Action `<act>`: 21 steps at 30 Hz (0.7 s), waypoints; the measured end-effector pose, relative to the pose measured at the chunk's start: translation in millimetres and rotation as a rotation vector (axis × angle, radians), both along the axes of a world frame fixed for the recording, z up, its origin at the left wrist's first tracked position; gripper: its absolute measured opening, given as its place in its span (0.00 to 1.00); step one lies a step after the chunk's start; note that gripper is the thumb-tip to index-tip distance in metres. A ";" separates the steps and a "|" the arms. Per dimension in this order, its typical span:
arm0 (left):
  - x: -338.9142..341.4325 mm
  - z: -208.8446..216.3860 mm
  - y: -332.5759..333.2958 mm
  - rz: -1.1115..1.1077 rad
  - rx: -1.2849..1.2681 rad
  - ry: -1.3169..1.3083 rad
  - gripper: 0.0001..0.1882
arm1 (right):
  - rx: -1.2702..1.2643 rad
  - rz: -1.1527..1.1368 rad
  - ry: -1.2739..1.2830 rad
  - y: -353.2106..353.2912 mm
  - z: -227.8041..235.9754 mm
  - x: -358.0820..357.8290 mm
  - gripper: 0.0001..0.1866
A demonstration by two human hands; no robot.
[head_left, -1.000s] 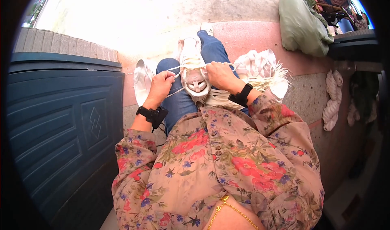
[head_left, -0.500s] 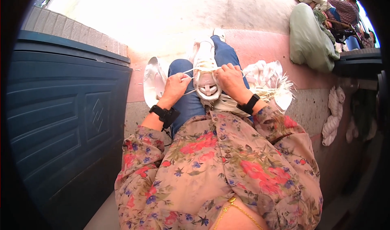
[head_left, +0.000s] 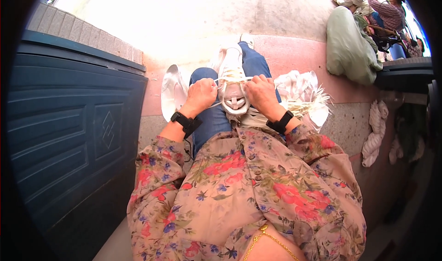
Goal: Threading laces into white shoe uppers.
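Left hand point(head_left: 202, 94) curled, gripping thin white shoelace point(head_left: 224, 78) | right hand point(head_left: 261, 93) pinching it opposite | white-and-pink lace-up sneaker point(head_left: 234, 89) between | left hand nearer sneaker than one second ago

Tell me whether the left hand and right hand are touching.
Apart: the head view shows the white shoe between the left hand and the right hand, with a plain gap separating them.
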State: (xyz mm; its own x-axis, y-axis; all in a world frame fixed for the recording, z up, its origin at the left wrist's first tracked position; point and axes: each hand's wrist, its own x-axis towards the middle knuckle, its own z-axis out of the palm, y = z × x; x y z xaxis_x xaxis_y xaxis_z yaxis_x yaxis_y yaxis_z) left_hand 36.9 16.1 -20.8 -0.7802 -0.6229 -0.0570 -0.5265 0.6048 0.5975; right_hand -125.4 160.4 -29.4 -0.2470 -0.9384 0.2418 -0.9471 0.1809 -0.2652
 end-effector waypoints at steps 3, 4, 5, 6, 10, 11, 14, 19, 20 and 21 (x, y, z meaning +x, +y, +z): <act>-6.1 4.4 -8.2 -0.082 0.020 -0.052 0.10 | -0.017 -0.001 -0.015 0.4 0.8 4.0 0.07; -8.3 7.1 -9.9 -0.126 0.029 -0.092 0.11 | -0.019 -0.006 -0.028 0.3 1.4 5.3 0.08; -11.3 10.1 -10.9 -0.121 0.020 -0.090 0.11 | 0.030 -0.005 -0.016 0.4 2.3 5.6 0.09; -14.4 13.0 -10.3 -0.132 0.015 -0.163 0.11 | 0.040 -0.002 -0.011 -0.1 3.2 6.2 0.09; -25.2 20.6 -3.7 -0.214 -0.069 -0.285 0.11 | 0.098 -0.006 -0.013 -6.4 6.0 8.9 0.08; -27.2 20.1 0.0 -0.206 -0.090 -0.253 0.11 | 0.073 0.006 -0.003 -8.7 6.4 10.0 0.06; -27.0 14.3 6.8 -0.199 -0.109 -0.231 0.10 | 0.071 0.037 0.035 -12.6 6.0 10.8 0.04; -10.8 10.0 18.4 -0.048 -0.356 -0.071 0.09 | 0.137 0.058 0.079 -13.4 3.0 7.9 0.05; -10.4 10.3 24.6 -0.066 -0.431 0.082 0.08 | 0.100 0.079 0.051 -13.8 1.8 7.3 0.04; -11.0 10.2 29.6 -0.109 -0.389 0.040 0.07 | 0.082 0.093 -0.008 -15.3 0.4 6.9 0.04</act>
